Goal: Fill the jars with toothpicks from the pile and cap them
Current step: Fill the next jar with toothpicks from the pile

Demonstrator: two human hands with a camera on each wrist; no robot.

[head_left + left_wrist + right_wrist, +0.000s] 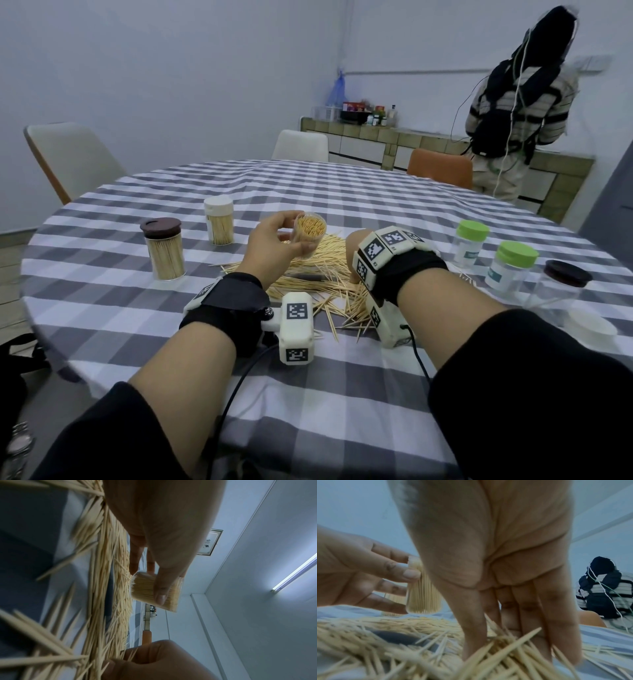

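Wooden toothpicks [318,270] meet right hand [496,574] straight fingers [556,615]; left hand [270,243] grips filled jar [308,236]

Dim, bluish light, perhaps from the ceiling tube [295,572]; wrist views blurred, edges warped.

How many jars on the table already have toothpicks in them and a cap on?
2. The brown-capped jar stands at the table's left, with the white-capped jar just behind it to the right. The jar in the left hand is full but uncapped.
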